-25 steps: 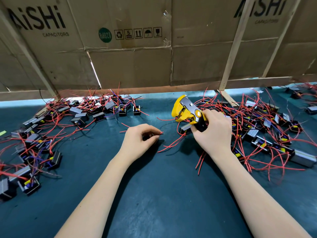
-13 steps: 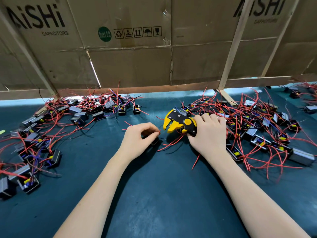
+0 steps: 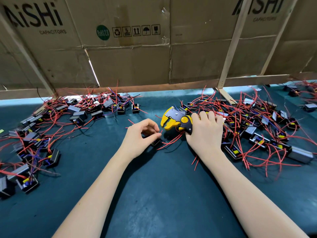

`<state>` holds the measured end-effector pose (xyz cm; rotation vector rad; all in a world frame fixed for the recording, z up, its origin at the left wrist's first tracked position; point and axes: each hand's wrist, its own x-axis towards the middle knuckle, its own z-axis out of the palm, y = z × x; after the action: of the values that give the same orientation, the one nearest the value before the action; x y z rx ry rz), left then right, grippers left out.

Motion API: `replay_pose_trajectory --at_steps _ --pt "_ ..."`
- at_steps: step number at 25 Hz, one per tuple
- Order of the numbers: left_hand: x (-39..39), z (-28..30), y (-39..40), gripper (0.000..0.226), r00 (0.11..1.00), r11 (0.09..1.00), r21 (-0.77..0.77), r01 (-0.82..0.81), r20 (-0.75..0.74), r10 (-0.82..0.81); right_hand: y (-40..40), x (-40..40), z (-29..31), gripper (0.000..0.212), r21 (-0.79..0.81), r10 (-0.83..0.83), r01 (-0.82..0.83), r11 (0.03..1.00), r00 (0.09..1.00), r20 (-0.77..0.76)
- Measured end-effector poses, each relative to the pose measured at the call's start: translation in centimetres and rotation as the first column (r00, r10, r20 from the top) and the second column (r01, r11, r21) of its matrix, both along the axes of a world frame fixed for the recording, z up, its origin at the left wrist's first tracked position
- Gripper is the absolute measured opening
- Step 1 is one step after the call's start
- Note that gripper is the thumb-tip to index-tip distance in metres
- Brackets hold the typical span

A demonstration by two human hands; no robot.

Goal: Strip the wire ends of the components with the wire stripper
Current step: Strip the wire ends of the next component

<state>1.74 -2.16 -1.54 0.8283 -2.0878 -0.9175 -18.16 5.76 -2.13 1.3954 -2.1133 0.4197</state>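
Here, at a dark green desk (image 3: 154, 194), we hold the yellow-and-black stripper (image 3: 176, 120) in our right hand (image 3: 205, 133), fingers (image 3: 202, 115) curled over its handles, its jaws parted and pointing left toward our other hand. Our left hand (image 3: 139, 136) rests just beside the tool's nose, thumb and forefinger pinching the tip of a thin red wire (image 3: 161, 131); the other fingers curl loosely above. Under that hand lies a small dark component (image 3: 156, 142), mostly hidden, with red leads (image 3: 169, 140) trailing from it toward the right hand. We cannot tell whether the pinched wire belongs to that component. The wire tip sits close to the open jaws but not between them. To the left lies one pile (image 3: 51, 127) of dark boxy components tangled in red wires, with a few blue and black strands; to the right, a denser pile (image 3: 257, 127) spreads behind and beside our right wrist. Along the back of the desk stands a cardboard wall (image 3: 128, 62) printed "AiSHi CAPACITORS", braced by pale wooden slats (image 3: 229, 48).
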Motion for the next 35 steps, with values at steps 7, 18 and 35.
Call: replay_pose_trajectory --at_steps 7,18,35 --pt "-0.2 0.0 0.2 0.02 1.0 0.999 0.023 -0.026 0.007 0.025 0.0 0.2 0.1 0.039 0.001 0.067 -0.067 0.998 0.997 -0.031" --pt "-0.2 0.0 0.2 0.021 1.0 1.0 0.031 0.001 0.016 -0.001 -0.2 -0.5 0.6 0.028 0.146 0.11 -0.117 0.982 0.992 0.057" --pt "0.0 0.5 0.1 0.005 0.997 0.998 -0.029 -0.053 0.054 0.054 0.1 -1.2 -0.3 0.034 0.102 -0.016 0.002 0.995 0.99 0.138"
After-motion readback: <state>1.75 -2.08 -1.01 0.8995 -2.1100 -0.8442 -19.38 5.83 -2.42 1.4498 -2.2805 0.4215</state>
